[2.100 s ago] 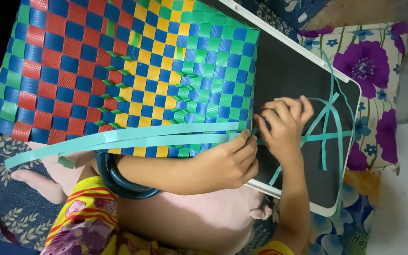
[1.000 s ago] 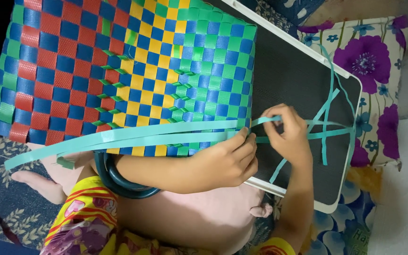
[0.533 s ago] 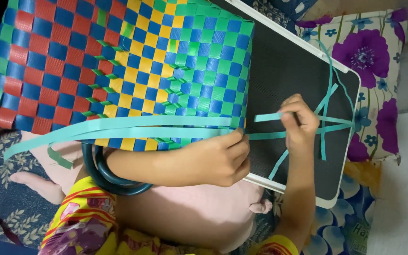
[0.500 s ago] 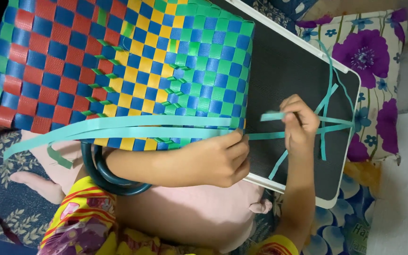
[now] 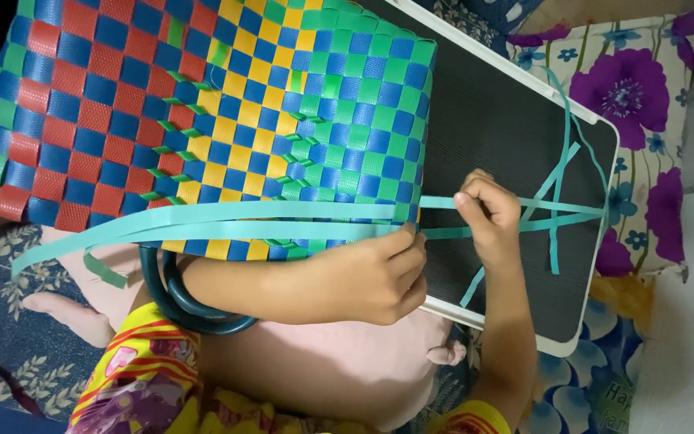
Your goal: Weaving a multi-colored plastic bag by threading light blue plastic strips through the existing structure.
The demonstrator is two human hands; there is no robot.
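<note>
While the checkered woven plastic basket [image 5: 202, 120] in red, blue, yellow and green fills the upper left, resting over the person's lap and the edge of a dark rectangular lap tray with a white rim [image 5: 508, 120], long teal plastic strips [image 5: 226, 221] run along its lower edge. Below them a dark teal ring handle [image 5: 174, 301] curves under the left hand [image 5: 363, 277], whose fingers press the basket's corner. Just right, the right hand [image 5: 487, 210] pinches a teal strip between thumb and fingers, above loose strips crossing the tray. A flowered cushion [image 5: 644, 88] lies beyond.
</note>
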